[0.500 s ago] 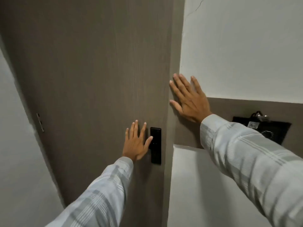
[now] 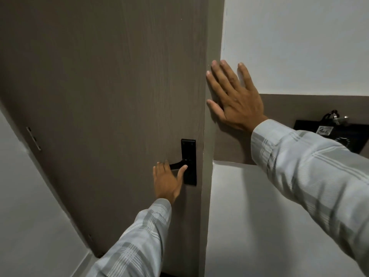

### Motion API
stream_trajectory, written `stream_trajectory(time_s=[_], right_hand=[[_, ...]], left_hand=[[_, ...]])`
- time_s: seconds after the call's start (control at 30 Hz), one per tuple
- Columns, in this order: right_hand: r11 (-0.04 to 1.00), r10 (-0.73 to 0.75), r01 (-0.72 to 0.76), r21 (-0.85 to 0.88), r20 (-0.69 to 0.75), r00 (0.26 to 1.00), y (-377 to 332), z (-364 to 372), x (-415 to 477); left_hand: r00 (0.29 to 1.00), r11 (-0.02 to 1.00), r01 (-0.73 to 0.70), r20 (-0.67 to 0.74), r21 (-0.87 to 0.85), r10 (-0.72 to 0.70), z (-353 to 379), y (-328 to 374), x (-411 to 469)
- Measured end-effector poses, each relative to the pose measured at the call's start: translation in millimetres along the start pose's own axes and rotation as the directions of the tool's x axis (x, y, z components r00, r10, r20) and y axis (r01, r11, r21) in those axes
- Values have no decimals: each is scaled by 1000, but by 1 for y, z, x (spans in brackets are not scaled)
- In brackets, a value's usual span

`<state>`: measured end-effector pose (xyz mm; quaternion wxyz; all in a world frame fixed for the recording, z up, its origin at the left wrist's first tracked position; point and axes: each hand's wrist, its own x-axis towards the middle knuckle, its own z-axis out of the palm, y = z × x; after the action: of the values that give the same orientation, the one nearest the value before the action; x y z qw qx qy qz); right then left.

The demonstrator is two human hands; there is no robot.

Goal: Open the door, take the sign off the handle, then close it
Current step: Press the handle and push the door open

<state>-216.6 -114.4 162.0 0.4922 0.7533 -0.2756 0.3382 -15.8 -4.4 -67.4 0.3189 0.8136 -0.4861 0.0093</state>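
The left hand point(image 2: 166, 181) is dropping from the door point(image 2: 103, 86), curling loosely around the rigid black lever handle point(image 2: 176, 165); the right hand point(image 2: 233, 96) is lying flat, fingers spread, against the frame.

Bare door point(image 2: 99, 96) face lies open left of the handle point(image 2: 176, 165); the frame point(image 2: 207, 176) crowds its right side

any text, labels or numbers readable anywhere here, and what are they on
White sticker on the black bag at the far right: handwritten marks, too small and blurred to read.
Black handle plate on the door: no text visible.
Nothing else carries writing; no sign shows on this side of the door.
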Motion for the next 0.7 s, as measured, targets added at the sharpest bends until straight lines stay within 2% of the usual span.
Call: stream_trajectory(time_s=[0.1,0.17,0.23,0.33,0.43,0.53,0.7], right_hand=[[1000,8,-8,0,-8,1000,0,2,1],[1000,3,-3,5,1,1000,1,1,2],[1000,8,-8,6,11,1000,0,0,1],[1000,9,-10,16,28,1000,0,-2,1],[1000,6,-7,25,53,999,1,-4,-1],[999,17,-21,44,85,996,0,-6,-2],[992,70,-83,93,137,988,-8,-20,-9]], left_hand=[[992,994,92,89,-63,-86,5,6,-3],[968,952,213,179,-218,-176,6,10,-9],[959,936,241,212,-258,-188,4,6,-14],[963,983,139,247,-121,-106,-2,-8,-11],[988,998,-44,152,43,37,-19,-25,-4],[970,942,-240,89,235,225,-41,-31,1],[948,857,-318,109,407,300,-70,-30,-13]])
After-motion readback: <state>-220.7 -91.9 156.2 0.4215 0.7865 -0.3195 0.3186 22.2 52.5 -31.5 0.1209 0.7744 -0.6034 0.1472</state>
